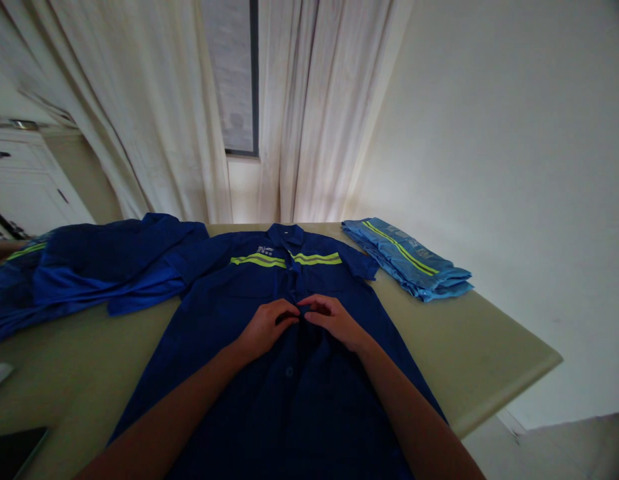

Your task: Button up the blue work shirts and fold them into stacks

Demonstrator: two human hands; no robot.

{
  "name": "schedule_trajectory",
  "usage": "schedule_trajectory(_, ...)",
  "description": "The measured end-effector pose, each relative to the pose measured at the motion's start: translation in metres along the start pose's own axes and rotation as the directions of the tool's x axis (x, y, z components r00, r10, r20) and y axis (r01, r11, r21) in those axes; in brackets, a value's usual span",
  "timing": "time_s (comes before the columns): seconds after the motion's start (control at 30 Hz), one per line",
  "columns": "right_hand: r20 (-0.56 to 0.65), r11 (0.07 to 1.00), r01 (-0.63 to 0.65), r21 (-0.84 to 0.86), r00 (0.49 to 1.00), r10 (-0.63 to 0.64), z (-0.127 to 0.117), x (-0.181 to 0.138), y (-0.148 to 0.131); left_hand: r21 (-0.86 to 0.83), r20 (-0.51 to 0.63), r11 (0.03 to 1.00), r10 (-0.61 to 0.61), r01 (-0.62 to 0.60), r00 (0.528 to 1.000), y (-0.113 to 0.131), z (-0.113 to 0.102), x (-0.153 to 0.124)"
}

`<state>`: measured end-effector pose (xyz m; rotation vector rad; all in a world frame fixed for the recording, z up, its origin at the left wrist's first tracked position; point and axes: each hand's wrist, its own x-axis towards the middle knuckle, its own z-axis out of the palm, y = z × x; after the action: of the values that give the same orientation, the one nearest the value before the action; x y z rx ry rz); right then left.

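Left hand (266, 325) and right hand (338, 323) seemingly pinch the blue shirt (289, 390) mid-front; folded garment (408, 259) lies far right.

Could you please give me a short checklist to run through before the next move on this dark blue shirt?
1. Shirt front side up, collar at the far end: ok.
2. Left hand and right hand both at the front opening: ok.
3. Front edges joined beneath the fingertips: cannot tell, the fingers hide them.
4. Button nearer the wearer in view: ok.
5. Blue clothing heap visibly apart from the shirt: not ok, they meet in this view.
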<state>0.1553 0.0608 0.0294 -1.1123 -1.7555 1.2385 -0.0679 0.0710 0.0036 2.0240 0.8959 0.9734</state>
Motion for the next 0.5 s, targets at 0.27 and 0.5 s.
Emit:
schedule_trajectory(0.27, -0.064, 0.949, 0.134, -0.286, 0.985, -0.159, -0.001, 0.004, 0.013, -0.009, -0.058, 0.985, -0.174, 0.174, 0.983, 0.009, 0.005, 0.001)
schedule_trajectory(0.5, -0.036, 0.921, 0.127, -0.368, 0.988, -0.151, -0.004, 0.001, 0.014, 0.170, -0.078, 0.980, -0.088, 0.100, 0.993, 0.008, 0.014, -0.008)
